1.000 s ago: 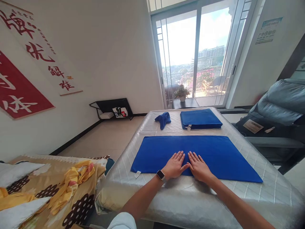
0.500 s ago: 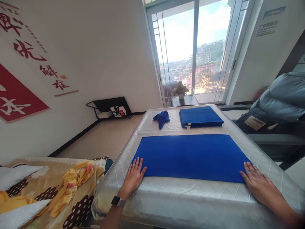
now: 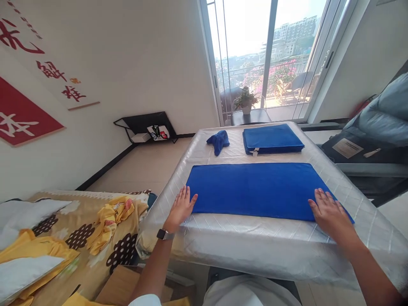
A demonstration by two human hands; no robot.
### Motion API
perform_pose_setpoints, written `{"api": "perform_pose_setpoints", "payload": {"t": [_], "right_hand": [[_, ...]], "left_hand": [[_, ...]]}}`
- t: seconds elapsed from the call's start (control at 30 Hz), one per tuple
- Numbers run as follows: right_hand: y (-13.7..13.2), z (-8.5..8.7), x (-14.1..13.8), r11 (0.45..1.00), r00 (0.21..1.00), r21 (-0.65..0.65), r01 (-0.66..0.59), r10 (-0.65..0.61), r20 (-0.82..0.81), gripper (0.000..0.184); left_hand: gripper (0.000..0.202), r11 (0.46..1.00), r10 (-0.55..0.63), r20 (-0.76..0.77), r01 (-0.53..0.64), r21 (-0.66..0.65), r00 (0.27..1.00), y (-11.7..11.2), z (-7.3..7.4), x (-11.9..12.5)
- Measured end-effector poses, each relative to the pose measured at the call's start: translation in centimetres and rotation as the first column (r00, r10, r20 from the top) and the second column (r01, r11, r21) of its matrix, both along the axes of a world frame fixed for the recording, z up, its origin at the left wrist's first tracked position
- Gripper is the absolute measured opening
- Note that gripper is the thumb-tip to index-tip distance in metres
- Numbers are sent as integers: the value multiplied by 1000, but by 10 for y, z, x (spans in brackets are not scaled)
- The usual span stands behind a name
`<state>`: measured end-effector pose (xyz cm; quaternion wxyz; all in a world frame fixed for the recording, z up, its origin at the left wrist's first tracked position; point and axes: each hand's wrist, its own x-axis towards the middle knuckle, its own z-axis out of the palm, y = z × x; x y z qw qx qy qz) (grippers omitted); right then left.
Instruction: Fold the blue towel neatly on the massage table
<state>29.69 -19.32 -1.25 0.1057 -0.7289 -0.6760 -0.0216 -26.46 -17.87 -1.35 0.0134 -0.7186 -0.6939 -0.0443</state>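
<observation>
Near nine o'clock on the blue towel (image 3: 255, 191), the left hand (image 3: 181, 207) is lying open, gripping nothing. Near three o'clock, the right hand (image 3: 330, 212) is resting likewise.

Daylight reaches me through a glass door (image 3: 270, 55), a potted plant (image 3: 246, 101) before it. On my left, a pale, dark-skirted wall (image 3: 143, 59) meets beige floor (image 3: 149, 163).

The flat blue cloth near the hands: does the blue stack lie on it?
No, silver cover shows between the stack and the flat cloth.
</observation>
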Motion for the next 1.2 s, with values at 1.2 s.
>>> {"api": "perform_pose_setpoints", "payload": {"t": [1.2], "right_hand": [[73,22,-25,968,966,27,-251,252,-56,71]], "left_hand": [[73,956,-293,18,293,33,956,78,33,69]]}}
